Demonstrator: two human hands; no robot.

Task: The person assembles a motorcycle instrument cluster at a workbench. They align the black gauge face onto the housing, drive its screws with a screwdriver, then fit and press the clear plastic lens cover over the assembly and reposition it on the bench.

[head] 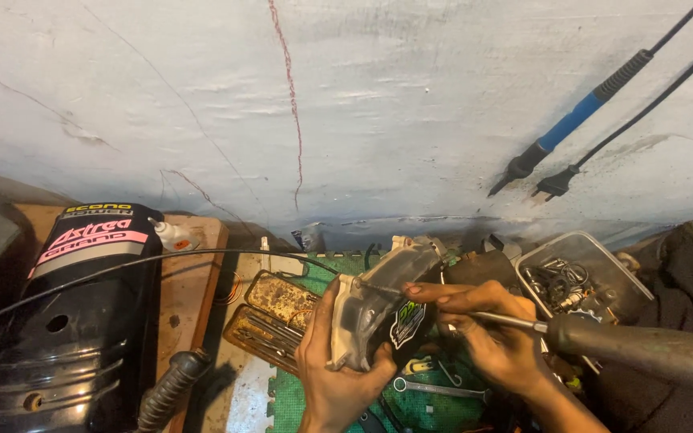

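Note:
My left hand (332, 365) grips a dirty grey plastic cover (374, 301) with a green and white sticker, holding it tilted over the green mat. My right hand (491, 337) holds a screwdriver (627, 346) with a thick dark handle that runs off to the right; its metal shaft passes under my fingers toward the cover. The fingertips of my right hand rest on the cover's sticker side.
A black motorcycle body panel (82, 321) with a cable lies at left on a wooden board (190, 281). A rusty open tin with tools (270, 321) sits beside my left hand. A clear box of metal parts (575, 277) is at right. A blue-handled soldering iron (571, 124) hangs on the wall.

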